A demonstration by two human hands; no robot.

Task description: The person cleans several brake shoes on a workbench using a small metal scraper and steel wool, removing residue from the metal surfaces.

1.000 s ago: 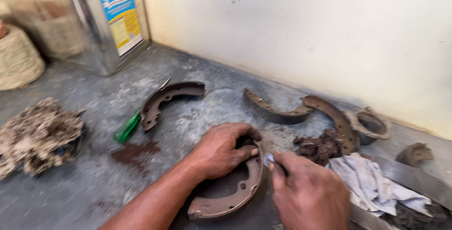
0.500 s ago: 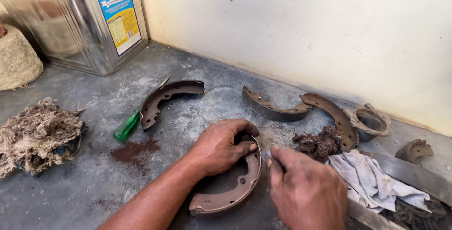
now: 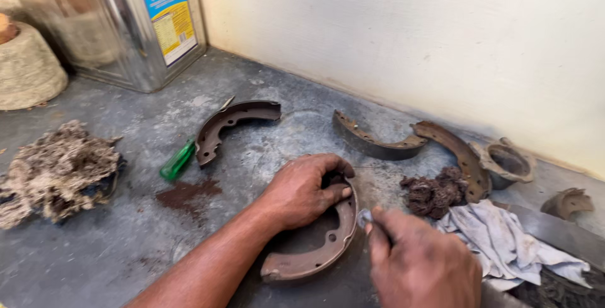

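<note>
Pressing down on the upper end of a curved brake shoe lying on the grey floor, the left hand curls over its rim; the right hand pinches a small tool tip at its outer edge, bare floor open leftward

Hidden and cut-off parts

The left hand covers the upper end of the brake shoe; the right hand runs off the bottom edge, and what its fingers pinch is too small to tell; the tin can is cropped at the top; the screwdriver shaft slips behind a second brake shoe.
</note>
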